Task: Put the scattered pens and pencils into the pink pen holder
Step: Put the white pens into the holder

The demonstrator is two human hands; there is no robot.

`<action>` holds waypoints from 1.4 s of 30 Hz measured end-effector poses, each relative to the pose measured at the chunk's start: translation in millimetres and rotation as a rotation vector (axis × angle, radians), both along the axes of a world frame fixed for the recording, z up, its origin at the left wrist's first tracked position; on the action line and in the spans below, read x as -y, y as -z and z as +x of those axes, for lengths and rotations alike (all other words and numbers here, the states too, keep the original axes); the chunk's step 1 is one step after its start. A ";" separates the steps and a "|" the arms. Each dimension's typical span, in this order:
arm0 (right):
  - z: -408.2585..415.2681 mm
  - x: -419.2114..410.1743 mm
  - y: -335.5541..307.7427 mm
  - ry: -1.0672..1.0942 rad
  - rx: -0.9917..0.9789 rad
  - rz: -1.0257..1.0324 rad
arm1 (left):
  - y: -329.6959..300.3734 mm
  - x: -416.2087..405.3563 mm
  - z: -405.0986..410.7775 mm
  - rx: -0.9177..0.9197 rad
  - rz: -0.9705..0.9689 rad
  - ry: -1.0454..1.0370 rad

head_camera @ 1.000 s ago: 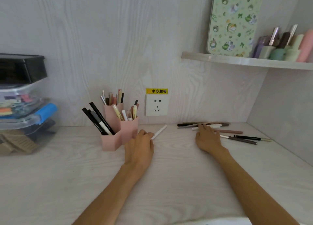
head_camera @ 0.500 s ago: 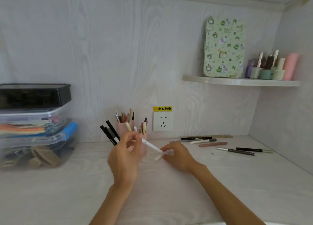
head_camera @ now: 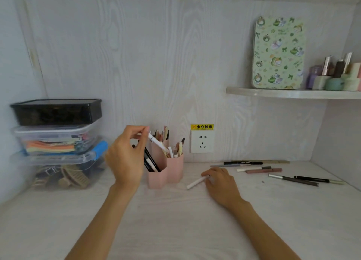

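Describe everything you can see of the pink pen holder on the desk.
The pink pen holder looks like matte plastic, built of joined upright compartments of differing heights. It stands on the pale desk near the wall, crowded with pens and pencils. The left hand lowers a white pen slanted into it.

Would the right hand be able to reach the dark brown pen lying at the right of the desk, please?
Probably yes: the right hand rests on the desk holding a white pen, and bare desk lies between it and the dark brown pen. It would need to free its grip first.
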State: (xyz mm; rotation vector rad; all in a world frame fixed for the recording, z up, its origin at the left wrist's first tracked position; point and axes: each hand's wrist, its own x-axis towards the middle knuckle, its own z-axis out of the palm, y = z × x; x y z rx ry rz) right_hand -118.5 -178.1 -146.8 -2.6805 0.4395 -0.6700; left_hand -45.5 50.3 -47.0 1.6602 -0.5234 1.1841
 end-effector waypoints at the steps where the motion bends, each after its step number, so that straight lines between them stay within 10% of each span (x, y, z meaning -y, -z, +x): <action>1: -0.1 0.6 -0.5 0.009 0.011 -0.009 | 0.7 7.4 0.3 -0.023 0.032 0.010; 13: -12.0 13.3 -10.5 0.068 0.005 0.095 | 43.5 38.0 0.6 -0.134 0.603 -0.037; 19: -16.2 5.4 -27.1 -0.075 0.212 0.517 | 63.9 13.5 -4.7 -0.152 0.339 -0.002; 23: -19.7 -3.8 -40.6 -0.189 0.264 0.661 | 77.6 6.3 -3.2 -0.556 -0.035 0.077; 29: -23.4 -30.7 -82.6 -0.198 0.694 0.909 | 83.5 8.2 -1.9 -0.799 0.068 0.224; 34: -3.2 -58.2 -117.4 -0.218 0.890 0.575 | 84.2 6.3 -2.2 -0.800 0.047 0.282; 42: 43.1 -81.3 -98.2 -0.054 0.434 -0.150 | 84.0 7.1 -2.9 -0.760 0.034 0.269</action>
